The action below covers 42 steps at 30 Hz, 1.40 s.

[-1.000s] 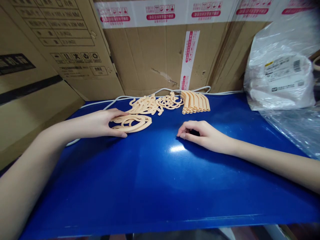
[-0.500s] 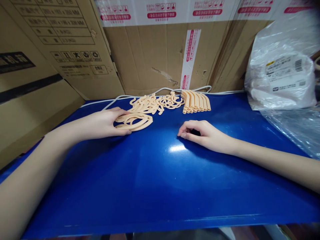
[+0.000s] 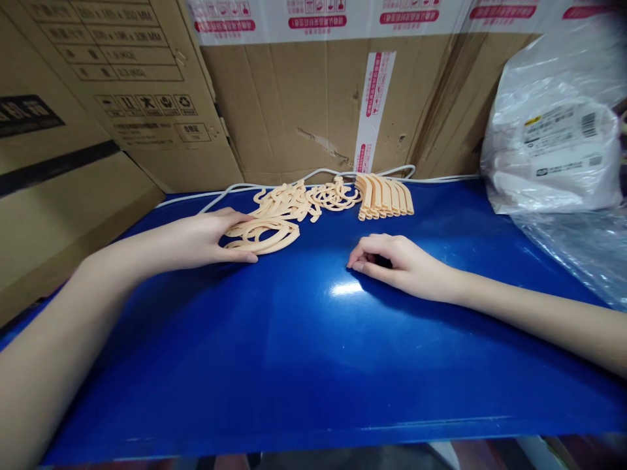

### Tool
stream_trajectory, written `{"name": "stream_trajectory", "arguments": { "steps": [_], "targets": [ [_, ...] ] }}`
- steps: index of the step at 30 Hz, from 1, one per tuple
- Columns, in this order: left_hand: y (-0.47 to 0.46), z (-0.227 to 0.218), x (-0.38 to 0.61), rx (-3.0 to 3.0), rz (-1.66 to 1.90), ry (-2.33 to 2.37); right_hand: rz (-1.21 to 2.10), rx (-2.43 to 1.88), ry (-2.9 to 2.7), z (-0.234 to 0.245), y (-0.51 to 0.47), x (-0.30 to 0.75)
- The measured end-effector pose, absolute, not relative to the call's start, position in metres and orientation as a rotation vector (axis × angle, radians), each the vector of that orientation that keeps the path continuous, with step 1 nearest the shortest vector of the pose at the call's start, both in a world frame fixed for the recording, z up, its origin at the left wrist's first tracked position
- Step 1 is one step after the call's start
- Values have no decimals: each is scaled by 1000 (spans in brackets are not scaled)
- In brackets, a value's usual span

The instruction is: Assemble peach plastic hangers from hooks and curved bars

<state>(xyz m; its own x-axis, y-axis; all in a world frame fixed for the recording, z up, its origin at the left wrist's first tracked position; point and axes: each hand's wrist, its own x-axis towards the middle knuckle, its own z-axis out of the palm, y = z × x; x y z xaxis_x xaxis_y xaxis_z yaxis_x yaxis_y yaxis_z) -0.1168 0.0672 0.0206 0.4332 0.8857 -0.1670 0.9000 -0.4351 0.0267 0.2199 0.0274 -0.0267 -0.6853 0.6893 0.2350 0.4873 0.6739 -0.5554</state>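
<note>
My left hand [image 3: 203, 238] lies on the blue table [image 3: 304, 339], its thumb and fingers closed round the left end of a small stack of peach plastic curved pieces [image 3: 267, 236]. Behind that stack sits a loose heap of the same peach pieces [image 3: 304, 199]. A neat row of peach pieces standing on edge [image 3: 385, 196] is to the right of the heap. My right hand [image 3: 399, 261] rests on the table in front of that row, fingers curled under, nothing visible in it.
Cardboard boxes [image 3: 313, 98] wall off the back and left. A clear plastic bag with white contents [image 3: 558, 150] occupies the back right corner. A white cable [image 3: 235, 190] runs along the table's rear edge.
My left hand slid the small stack a little to the right and farther from me. My right hand has stayed put.
</note>
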Motion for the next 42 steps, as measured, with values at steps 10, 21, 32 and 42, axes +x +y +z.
{"name": "stream_trajectory", "arguments": {
  "steps": [10,21,32,42],
  "targets": [
    [65,23,-124,2422,-283,1692,610,-911,-2472,-28,28,221],
    [62,25,-112,2512,-279,1699,596,-907,-2475,-27,27,220],
    [55,34,-106,2440,-293,1688,591,-909,-2487,-27,27,222],
    [64,27,-118,2427,-311,1675,583,-901,-2488,-27,27,221]
  ]
}}
